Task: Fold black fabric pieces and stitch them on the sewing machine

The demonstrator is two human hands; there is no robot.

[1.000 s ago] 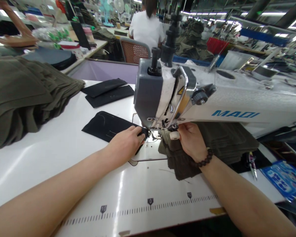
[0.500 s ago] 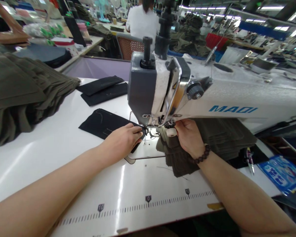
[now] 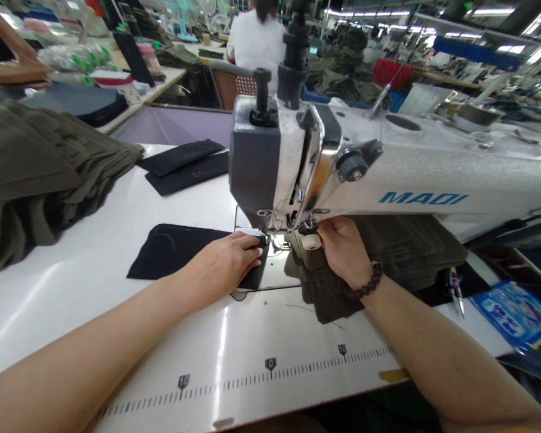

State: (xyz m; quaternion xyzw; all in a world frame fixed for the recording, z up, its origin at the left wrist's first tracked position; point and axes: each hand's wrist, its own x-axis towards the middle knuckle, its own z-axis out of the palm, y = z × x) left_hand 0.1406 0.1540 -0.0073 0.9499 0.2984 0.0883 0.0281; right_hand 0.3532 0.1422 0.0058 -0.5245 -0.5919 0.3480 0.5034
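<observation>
My left hand (image 3: 228, 261) lies over a black fabric panel (image 3: 175, 246) beside the needle area of the sewing machine (image 3: 256, 162). Its fingers are pressed together on the panel's right end, close to the presser foot (image 3: 279, 242). A narrow white strip (image 3: 247, 231) shows just behind those fingertips. Under the machine arm, my right hand (image 3: 342, 246) is closed, its fingertips beside a small white roller (image 3: 311, 242); what they grip is hidden. Olive-brown fabric pieces (image 3: 327, 294) lie stacked beneath and around that hand.
Two black panels (image 3: 184, 171) rest behind on the white table (image 3: 94, 300). A tall olive fabric stack (image 3: 27, 168) stands at left. On the right lie a pen (image 3: 455, 291) and a blue packet (image 3: 514, 313). Farther back, a person in white (image 3: 256, 42) sits.
The black panel has turned, its left end coming toward me, and it now lies squarer to the table edge. A white strip has come into sight by my left fingers. My right hand stays put.
</observation>
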